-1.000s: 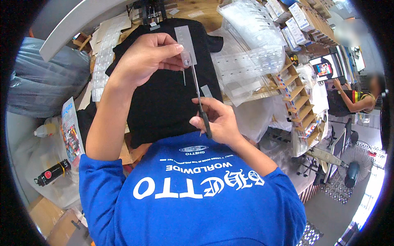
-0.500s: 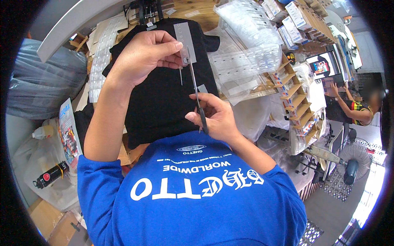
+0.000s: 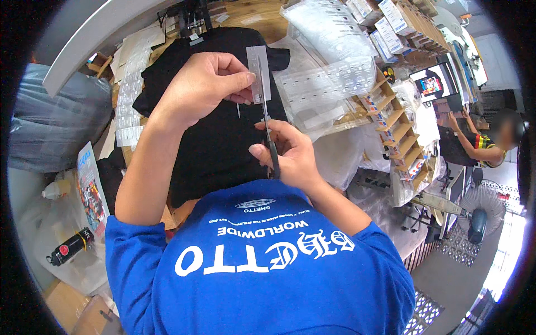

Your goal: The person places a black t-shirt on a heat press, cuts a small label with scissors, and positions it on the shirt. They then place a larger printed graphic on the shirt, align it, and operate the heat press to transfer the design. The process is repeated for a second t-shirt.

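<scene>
Pinched between the thumb and fingers of my left hand [image 3: 215,84] is a narrow strip of translucent printed film [image 3: 264,64], held up over a black T-shirt [image 3: 206,151]. My right hand [image 3: 290,152] grips dark-handled scissors [image 3: 273,148], thumb and fingers around the handles. Their blades point away from me and lie along the strip, just right of my left fingertips. Whether the blades are fully closed is hard to see. A thin pale sliver [image 3: 238,110] shows just below my left fingers. The T-shirt lies spread on a wooden table [image 3: 259,14].
Clear printed film sheets [image 3: 326,84] lie to the right, with another printed sheet [image 3: 130,95] at left. Beyond them stands a cardboard rack [image 3: 399,134] of small compartments. A fan [image 3: 477,223] and another person [image 3: 474,145] are at far right. A black bottle [image 3: 70,247] lies lower left.
Both hands, with the strip and scissors, have come slightly nearer to me. The whole view has shifted a little. Both grips look the same.
</scene>
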A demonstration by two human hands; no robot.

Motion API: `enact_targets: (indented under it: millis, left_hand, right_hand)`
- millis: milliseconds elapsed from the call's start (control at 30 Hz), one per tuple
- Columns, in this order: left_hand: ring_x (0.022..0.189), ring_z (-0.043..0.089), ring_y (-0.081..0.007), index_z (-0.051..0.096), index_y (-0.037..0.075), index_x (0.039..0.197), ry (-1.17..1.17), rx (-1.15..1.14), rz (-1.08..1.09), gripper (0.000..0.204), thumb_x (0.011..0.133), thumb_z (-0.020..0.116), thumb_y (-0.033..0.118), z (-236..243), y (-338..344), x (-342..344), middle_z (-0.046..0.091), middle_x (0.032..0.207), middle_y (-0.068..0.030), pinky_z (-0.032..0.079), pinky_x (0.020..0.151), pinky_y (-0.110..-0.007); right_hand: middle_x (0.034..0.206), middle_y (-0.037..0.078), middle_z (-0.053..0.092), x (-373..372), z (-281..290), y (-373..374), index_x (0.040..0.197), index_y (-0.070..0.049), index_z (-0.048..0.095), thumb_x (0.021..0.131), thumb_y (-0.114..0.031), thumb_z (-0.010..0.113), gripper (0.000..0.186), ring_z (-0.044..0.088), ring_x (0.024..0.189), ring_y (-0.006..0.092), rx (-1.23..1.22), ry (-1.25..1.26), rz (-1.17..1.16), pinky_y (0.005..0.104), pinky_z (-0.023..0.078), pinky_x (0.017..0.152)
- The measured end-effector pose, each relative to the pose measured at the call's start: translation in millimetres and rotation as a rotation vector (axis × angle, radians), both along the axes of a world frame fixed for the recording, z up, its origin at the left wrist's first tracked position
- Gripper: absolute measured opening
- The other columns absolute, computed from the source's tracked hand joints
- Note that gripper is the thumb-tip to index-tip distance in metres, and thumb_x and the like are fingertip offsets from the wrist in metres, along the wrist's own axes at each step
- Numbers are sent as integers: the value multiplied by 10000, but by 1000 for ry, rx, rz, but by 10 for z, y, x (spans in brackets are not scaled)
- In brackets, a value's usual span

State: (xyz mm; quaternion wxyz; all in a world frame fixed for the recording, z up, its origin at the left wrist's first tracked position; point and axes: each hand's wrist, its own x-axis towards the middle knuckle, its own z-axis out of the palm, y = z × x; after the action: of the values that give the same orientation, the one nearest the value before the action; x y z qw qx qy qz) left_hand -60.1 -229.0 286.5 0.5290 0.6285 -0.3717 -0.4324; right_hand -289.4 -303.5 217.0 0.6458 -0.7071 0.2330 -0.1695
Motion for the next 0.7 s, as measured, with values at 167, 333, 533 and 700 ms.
enact_targets:
  millis: [167, 333, 533, 700]
  left_hand:
    - [876, 761, -189, 710, -65, 1019, -23, -6, -15, 233, 980, 705, 165, -5, -45, -11, 772, 933, -140, 613, 847, -311]
    - [868, 757, -179, 715, -58, 1013, -20, 6, -31, 214, 985, 697, 154, -11, -73, -21, 771, 931, -137, 610, 836, -301]
    - [864, 743, -169, 704, -35, 1009, 5, 6, -72, 213, 984, 711, 176, -78, -136, -34, 755, 933, -110, 610, 842, -318]
    - [870, 736, -165, 699, -21, 1008, 15, 22, -106, 207, 982, 713, 184, -271, -273, 30, 747, 946, -99, 608, 853, -326]
  right_hand:
    - [708, -28, 562, 6, -35, -23, 1154, -5, 704, 839, -306, 901, 478, 500, 631, 43, 34, -41, -24, 230, 409, 568]
    - [699, -28, 565, -9, -87, -9, 1142, -7, 703, 848, -272, 894, 439, 498, 625, 41, 38, -16, -40, 226, 408, 565]
    - [671, -18, 591, 19, -44, -29, 1160, -12, 697, 857, -258, 886, 433, 542, 605, 42, 70, -11, -69, 227, 421, 561]
    - [673, -8, 639, 36, -159, -90, 1181, -14, 695, 875, -249, 869, 424, 589, 594, 55, 133, -23, -102, 240, 449, 547]
